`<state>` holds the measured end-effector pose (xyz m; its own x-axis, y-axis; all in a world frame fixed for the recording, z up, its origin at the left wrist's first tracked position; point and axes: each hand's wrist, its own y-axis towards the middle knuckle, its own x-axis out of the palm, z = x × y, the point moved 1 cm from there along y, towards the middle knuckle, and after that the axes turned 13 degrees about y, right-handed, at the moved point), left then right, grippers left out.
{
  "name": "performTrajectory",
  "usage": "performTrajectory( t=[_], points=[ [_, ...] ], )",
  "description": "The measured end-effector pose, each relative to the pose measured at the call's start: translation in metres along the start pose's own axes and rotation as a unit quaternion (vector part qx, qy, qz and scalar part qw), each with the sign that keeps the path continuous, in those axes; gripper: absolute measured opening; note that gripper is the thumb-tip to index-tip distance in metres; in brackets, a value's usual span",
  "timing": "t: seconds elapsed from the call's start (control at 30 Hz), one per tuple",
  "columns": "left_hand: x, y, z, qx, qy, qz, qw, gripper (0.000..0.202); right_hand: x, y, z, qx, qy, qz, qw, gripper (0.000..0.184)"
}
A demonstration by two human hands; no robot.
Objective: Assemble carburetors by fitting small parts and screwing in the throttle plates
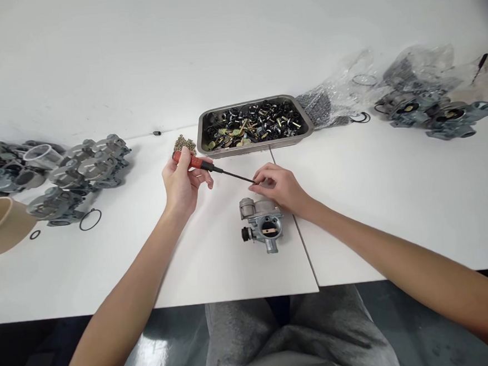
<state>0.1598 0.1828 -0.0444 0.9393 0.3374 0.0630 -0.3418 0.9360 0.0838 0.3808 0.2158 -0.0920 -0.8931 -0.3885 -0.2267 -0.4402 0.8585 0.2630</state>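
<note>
My left hand (182,182) grips the red and black handle of a screwdriver (198,163), whose dark shaft slants down to the right. At the shaft's tip, my right hand (275,185) is closed in a pinch. Whether a small part sits between those fingertips is too small to make out. Just below my right hand, a grey metal carburetor (267,226) stands on the white table, with a black knob on its left side and its round bore facing me.
Behind my hands stands a metal tray (201,133) of small mixed parts, beside a pile of brass screws (185,144). Several carburetors (94,163) and a tan bowl (10,224) are at left. More carburetors (440,113) and plastic wrap (341,87) lie at right. A seam crosses the table.
</note>
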Motion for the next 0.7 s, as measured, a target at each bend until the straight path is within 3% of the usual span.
performTrajectory(
  t=[0.33, 0.7],
  points=[
    [0.003, -0.004, 0.003, 0.018, 0.017, -0.009, 1.0, 0.047, 0.0, -0.001, 0.003, -0.021, -0.03, -0.002, 0.999, 0.013],
    [0.018, -0.025, 0.013, 0.131, 0.034, -0.045, 0.99, 0.038, -0.003, 0.001, 0.002, -0.076, -0.101, -0.026, 0.992, 0.019]
  ],
)
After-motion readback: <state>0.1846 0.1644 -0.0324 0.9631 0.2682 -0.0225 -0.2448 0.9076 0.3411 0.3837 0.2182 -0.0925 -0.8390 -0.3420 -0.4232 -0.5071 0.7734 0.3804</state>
